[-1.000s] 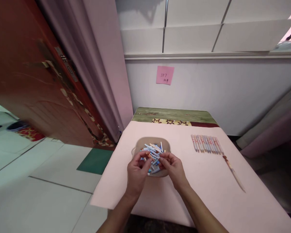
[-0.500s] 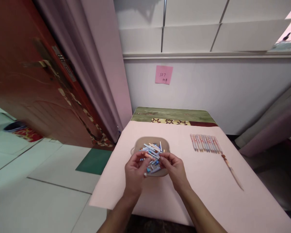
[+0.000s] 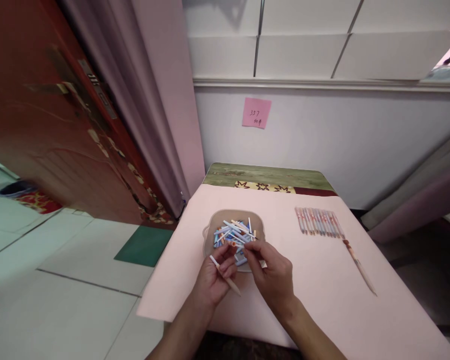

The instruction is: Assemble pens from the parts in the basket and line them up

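Observation:
Across the palm of my left hand (image 3: 214, 280) lies a slim pen barrel (image 3: 232, 286), beige and tapered at one end, with a thin white part at the other. The fingers are curled around it. At that hand's fingertips is a small orange-and-white piece (image 3: 233, 244). My right hand (image 3: 272, 267) is closed in a pinch close to it; whatever is between its fingertips is too small to name. Both hands are above the near side of a beige-grey tray (image 3: 258, 220) heaped with blue, white and orange pen parts (image 3: 234, 232).
On the pink table cover (image 3: 307, 290), a row of several capless-looking pens (image 3: 318, 222) lies to the right. One beige-brown pen (image 3: 360, 267) lies slanted below the row. A pink note (image 3: 256, 113) is stuck to the wall behind. A red-brown door (image 3: 60, 125) stands at left.
My left hand has turned palm up, showing the pen barrel across it. The orange piece now faces up at its fingertips. My right hand has stayed close by, still pinching. The view shifted slightly.

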### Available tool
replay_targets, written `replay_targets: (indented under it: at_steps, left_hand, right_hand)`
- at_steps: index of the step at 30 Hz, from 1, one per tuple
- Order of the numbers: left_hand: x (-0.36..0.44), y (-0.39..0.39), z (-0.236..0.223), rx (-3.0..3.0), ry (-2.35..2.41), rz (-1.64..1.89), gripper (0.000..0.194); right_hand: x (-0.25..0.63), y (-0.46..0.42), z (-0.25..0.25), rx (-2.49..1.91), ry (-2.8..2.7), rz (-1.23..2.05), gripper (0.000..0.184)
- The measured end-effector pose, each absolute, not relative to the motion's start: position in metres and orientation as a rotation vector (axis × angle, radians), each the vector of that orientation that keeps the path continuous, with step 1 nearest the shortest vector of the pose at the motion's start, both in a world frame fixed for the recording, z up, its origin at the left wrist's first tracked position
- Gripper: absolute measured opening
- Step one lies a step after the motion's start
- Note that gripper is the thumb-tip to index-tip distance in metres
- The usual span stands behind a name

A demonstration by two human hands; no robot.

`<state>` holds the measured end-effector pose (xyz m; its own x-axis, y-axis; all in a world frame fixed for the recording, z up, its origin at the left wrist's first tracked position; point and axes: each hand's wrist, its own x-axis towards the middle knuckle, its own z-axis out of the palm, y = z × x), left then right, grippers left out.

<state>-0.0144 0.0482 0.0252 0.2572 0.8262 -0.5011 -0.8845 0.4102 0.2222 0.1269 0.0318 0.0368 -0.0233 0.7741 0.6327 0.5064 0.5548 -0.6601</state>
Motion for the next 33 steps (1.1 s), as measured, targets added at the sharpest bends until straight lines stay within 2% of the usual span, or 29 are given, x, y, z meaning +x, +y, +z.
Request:
replay_targets:
  at_steps: [12,15,20,27,33]
  left_hand:
    - [-0.013,0.046,0.02,0.077,0.681,1.206,0.002]
    - [-0.011,0.046,0.019,0.097,0.689,1.203,0.007]
    - [-0.008,0.046,0.019,0.007,0.653,1.156,0.004]
    - [-0.006,0.046,0.019,-0.15,0.593,1.086,0.02]
    - [-0.009,0.048,0.019,-0.163,0.602,1.09,0.018]
  right_hand:
    - [0.124,0.036,0.032,-1.101,-1.785,0.205,0.007]
    - [0.125,0.037,0.032,-1.105,-1.795,0.198,0.007]
    - [0.125,0.039,0.033,-1.082,-1.807,0.176,0.008]
    - [0.123,0.041,0.031,-1.041,-1.869,0.126,0.012]
    - [0.122,0.042,0.031,-1.044,-1.841,0.154,0.019]
